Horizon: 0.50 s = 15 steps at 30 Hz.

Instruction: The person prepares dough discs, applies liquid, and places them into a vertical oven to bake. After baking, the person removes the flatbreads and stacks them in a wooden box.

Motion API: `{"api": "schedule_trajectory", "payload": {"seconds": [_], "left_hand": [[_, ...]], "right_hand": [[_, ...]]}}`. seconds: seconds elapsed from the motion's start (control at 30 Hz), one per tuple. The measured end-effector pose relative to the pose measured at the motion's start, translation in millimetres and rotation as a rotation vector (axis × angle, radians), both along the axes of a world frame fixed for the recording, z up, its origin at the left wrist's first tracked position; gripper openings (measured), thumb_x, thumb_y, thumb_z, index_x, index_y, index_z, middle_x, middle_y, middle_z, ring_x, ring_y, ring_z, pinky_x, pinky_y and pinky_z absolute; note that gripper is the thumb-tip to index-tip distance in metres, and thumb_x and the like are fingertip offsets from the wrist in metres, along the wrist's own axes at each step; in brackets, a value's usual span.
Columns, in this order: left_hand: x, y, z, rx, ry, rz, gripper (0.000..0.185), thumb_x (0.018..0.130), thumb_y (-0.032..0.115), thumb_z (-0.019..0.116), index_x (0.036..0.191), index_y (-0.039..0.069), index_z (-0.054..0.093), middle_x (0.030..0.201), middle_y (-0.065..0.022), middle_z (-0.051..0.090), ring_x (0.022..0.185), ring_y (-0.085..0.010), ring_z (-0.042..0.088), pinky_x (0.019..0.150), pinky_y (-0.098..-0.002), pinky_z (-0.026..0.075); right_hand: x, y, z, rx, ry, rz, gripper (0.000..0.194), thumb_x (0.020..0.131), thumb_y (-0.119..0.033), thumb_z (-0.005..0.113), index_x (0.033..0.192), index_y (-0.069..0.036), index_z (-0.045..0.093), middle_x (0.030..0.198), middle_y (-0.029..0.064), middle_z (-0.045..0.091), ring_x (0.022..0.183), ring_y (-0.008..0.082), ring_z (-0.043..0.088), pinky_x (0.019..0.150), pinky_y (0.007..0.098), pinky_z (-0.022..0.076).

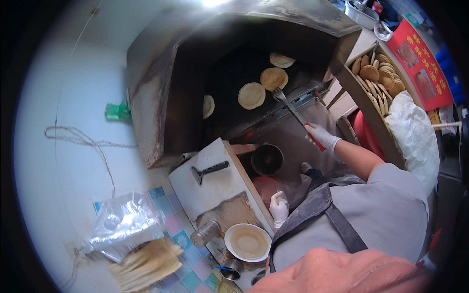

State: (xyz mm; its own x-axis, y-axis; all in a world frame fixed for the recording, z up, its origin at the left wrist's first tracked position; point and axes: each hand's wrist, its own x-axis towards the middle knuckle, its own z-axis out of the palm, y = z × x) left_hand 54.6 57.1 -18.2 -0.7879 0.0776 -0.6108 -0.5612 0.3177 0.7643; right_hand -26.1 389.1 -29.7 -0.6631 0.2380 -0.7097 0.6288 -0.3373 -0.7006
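Note:
My right hand (319, 137), in a white glove, grips the red handle of a metal cooking utensil (291, 107). Its slotted head touches the lower edge of a browned round flatbread (272, 78) on the dark griddle (229, 73). Beside that bread lies a paler flatbread (252, 96), with another one (281, 60) behind. A further flatbread (208, 106) shows partly past the hood's left wall. My left hand (279, 207), gloved too, is curled beside the counter edge, with nothing visible in it.
A scraper (209, 170), a shaker (206, 233), a white plate (248, 243) and a metal cup (231, 270) stand on the counter (198, 190). Right of me, a long box (406, 141) holds several baked flatbreads (379, 75). A metal hood (154, 91) surrounds the griddle. Below is a dark round pot (267, 159).

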Motion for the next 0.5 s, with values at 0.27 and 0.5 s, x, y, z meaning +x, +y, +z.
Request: {"api": "schedule_trajectory", "payload": {"seconds": [0.27,0.5], "left_hand": [[-58.5,80.3,26.6,0.121,0.282,-0.453,0.05,0.083,0.0,0.052,0.132,0.003,0.042,0.121,-0.0132,0.056,0.111,-0.0196,0.055,0.096,-0.0307,0.042],[-51.9,137.2,33.1,0.345,-0.03,-0.764,0.068,0.084,-0.005,0.04,0.146,0.015,0.02,0.084,-0.0054,0.061,0.065,-0.0089,0.053,0.065,-0.0215,0.046]], "right_hand": [[-37.4,13.8,-41.7,-0.171,0.131,-0.25,0.03,0.092,-0.026,0.051,0.117,-0.01,0.051,0.075,0.0047,0.058,0.053,0.0095,0.052,0.044,0.0223,0.043],[129.8,39.7,4.5,-0.264,0.208,-0.388,0.025,0.092,-0.023,0.052,0.113,-0.008,0.055,0.077,0.0047,0.06,0.059,0.0092,0.055,0.048,0.0225,0.046]]}}
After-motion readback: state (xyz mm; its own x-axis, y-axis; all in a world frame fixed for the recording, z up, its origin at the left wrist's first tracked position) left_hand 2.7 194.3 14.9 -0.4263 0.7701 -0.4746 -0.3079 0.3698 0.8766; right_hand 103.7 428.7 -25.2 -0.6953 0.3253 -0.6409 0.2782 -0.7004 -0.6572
